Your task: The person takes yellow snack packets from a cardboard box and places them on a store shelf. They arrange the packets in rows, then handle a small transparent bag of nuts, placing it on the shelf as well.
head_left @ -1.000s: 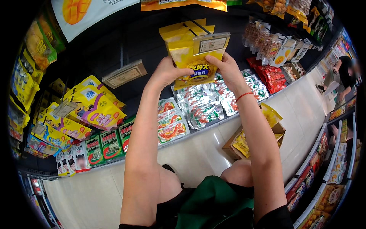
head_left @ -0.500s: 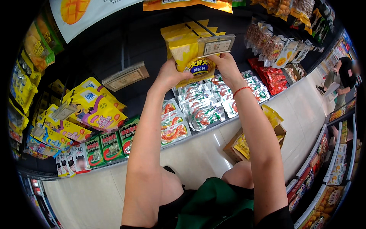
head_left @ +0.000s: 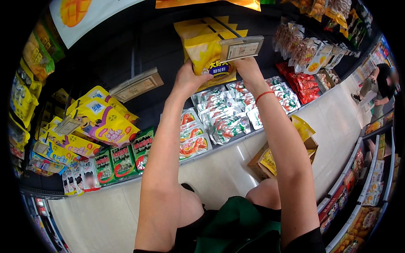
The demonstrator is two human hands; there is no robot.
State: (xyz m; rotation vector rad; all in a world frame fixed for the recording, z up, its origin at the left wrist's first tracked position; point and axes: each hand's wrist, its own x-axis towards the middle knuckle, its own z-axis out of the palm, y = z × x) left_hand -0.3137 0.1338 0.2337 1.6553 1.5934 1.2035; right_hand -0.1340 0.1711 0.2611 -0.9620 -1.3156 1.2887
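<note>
Yellow snack bags [head_left: 201, 47] hang one behind another on a metal hook [head_left: 223, 26] at the shelf. My left hand [head_left: 190, 79] grips the left lower side of the front bag, thumb across its face. On the bag's right side is my right hand [head_left: 249, 72], closed on the edge; its fingertips are partly hidden by the price tag holder [head_left: 241, 48] at the hook's end. A red cord bracelet [head_left: 264, 96] circles my right wrist.
Silver snack packets [head_left: 228, 122] lie on the shelf below, with red packets [head_left: 301, 82] to the right. An open cardboard box [head_left: 257, 162] holding yellow bags stands on the floor. Another price tag holder [head_left: 137, 85] juts out left. A person [head_left: 379, 84] sits far right.
The front yellow bag has shifted slightly back along the hook, and more of it sits behind the tag holder. Both hands keep hold, the right one a little higher.
</note>
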